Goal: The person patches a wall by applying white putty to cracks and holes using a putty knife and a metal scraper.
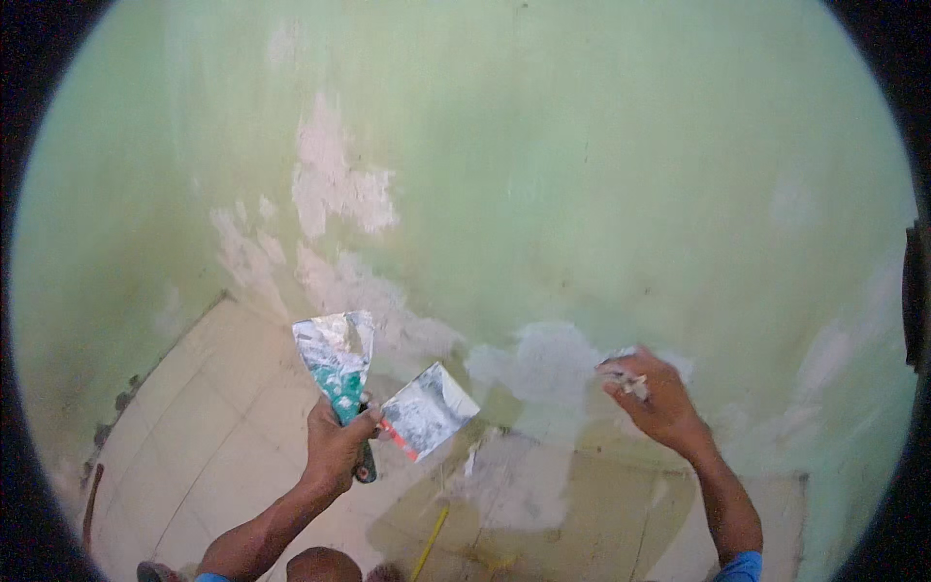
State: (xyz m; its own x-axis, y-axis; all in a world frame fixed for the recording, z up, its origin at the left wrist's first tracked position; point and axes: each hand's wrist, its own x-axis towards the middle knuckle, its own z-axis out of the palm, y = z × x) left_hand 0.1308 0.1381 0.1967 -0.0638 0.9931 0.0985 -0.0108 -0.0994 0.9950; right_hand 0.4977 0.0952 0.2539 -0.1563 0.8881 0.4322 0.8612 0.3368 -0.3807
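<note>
Hands (335,441) near wall (543,194), scrapers (335,339) in left

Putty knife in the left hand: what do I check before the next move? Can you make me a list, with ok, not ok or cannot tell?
1. Putty knife gripped by the left hand: ok.
2. Putty knife's blade clean: not ok, smeared with pale residue.
3. Rectangular spreader blade with the orange-red edge held in that hand too: ok.
4. Right hand touching the green wall: cannot tell from this view.
5. Pale patches on the wall dry: cannot tell.
</note>
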